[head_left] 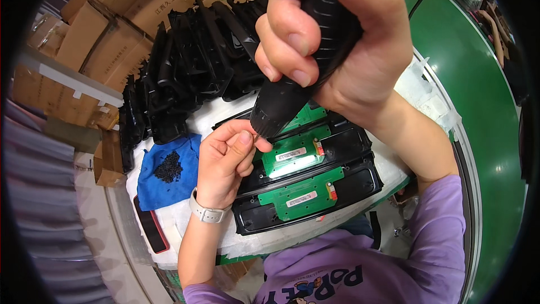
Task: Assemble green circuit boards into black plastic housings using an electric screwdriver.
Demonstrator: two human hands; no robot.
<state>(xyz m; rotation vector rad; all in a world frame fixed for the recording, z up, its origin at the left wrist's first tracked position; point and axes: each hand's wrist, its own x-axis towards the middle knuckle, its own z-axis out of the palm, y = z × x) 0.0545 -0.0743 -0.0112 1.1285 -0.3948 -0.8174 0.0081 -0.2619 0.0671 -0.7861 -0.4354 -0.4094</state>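
My right hand (349,39) is wrapped round a black electric screwdriver (332,28), which slants down to the left over the table. At its lower end my left hand (228,157) has thumb and forefinger pinched together; whatever they hold is too small to make out. Below the hands lie black plastic panels (259,216), side by side, each bearing a green circuit board (298,196) with a white label and a small red-and-white part. Another green board (292,153) sits just above it, partly behind my left hand. A heap of small black screws (168,167) rests on a blue cloth (152,191) left of my left hand.
Black plastic housings (191,56) stand packed in rows at the back of the white-covered table (247,245). Cardboard boxes (163,0) are stacked behind them. A phone (151,225) lies at the left edge. Green floor (450,73) stretches along the right.
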